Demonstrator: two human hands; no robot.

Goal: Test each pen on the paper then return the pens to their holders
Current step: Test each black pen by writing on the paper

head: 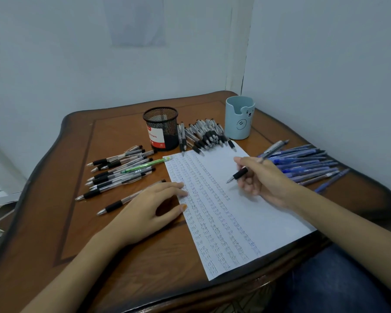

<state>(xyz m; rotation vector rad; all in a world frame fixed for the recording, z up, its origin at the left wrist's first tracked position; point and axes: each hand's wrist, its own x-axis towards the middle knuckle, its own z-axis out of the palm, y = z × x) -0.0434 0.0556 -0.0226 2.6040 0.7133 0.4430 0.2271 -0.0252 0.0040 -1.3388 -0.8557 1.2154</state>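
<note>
Right grip (264,179) pinches pen (240,173), tip at or just over paper (257,211), can't tell contact. Left grip (149,204) flat, fingers straight, pressing the paper's left edge. Paper lies on surface (122,245).

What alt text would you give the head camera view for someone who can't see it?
A person's right hand holds a black-grip pen over a paper lined with columns of small handwriting, while the left hand rests on its left edge. Loose pens lie in three piles on the wooden table around a black mesh holder and a pale blue cup.
</note>
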